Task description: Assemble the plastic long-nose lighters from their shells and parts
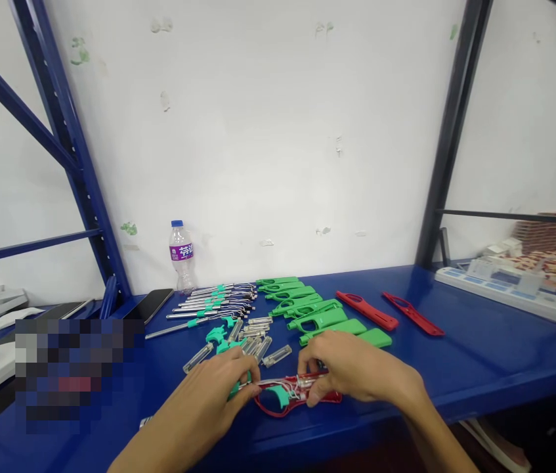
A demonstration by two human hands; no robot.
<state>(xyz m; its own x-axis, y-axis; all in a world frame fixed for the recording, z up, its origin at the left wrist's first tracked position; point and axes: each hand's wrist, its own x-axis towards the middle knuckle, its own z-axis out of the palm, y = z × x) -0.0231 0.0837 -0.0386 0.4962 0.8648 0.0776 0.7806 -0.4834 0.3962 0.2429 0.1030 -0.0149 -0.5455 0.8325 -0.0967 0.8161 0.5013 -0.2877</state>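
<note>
Near the front edge of the blue table, an open red lighter shell lies between my hands. Inside it sit a teal trigger, thin wires and a clear fuel tank. The thumb and fingers of my left hand pinch the shell's left end, where a teal collar shows partly under the fingers. My right hand closes over the shell's right part, with fingertips on the tank. Just beyond my hands are loose clear tanks and teal triggers. Metal lighter tubes with wires lie in a row behind them.
Several green lighter shells lie in a column, with two red shell halves to their right. A water bottle stands by the wall near a phone. At right is a white power strip; blue shelf posts rise at left.
</note>
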